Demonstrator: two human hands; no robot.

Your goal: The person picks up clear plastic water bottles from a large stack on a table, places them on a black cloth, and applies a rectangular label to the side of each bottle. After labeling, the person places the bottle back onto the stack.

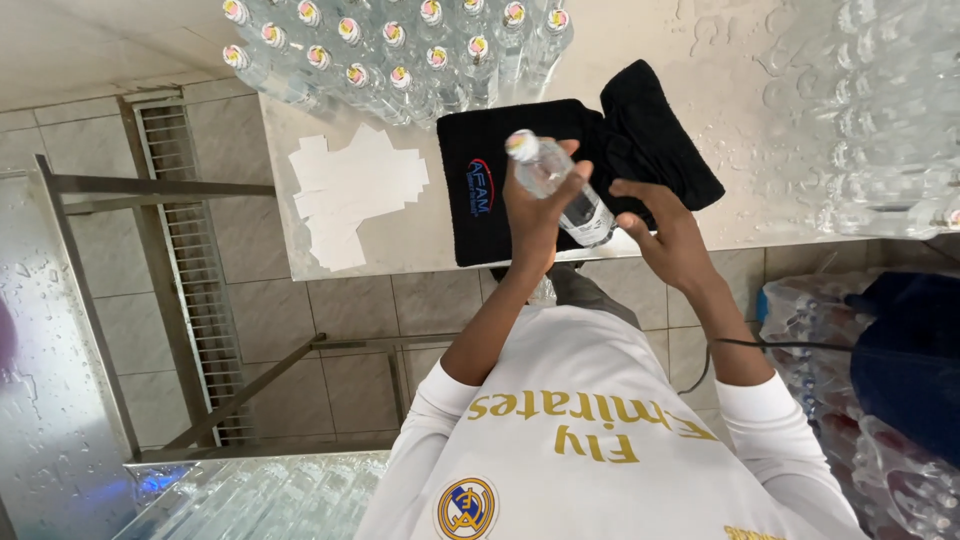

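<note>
My left hand (pixel 535 215) grips a clear plastic water bottle (pixel 548 172) with a colourful cap, tilted with the cap up and to the left. My right hand (pixel 668 238) is at the bottle's lower end, its fingertips on the labelled part near the base. Both hands are above a black towel (pixel 480 190) spread on a wet metal table (pixel 740 200). A loose pile of white labels (pixel 350 190) lies on the table left of the towel.
Rows of capped bottles (pixel 400 50) stand at the table's far side, with more bottles (pixel 890 120) on the right. Wrapped bottle packs (pixel 900 480) sit low on the right. A floor drain grate (pixel 190 260) and metal frame (pixel 90 300) are on the left.
</note>
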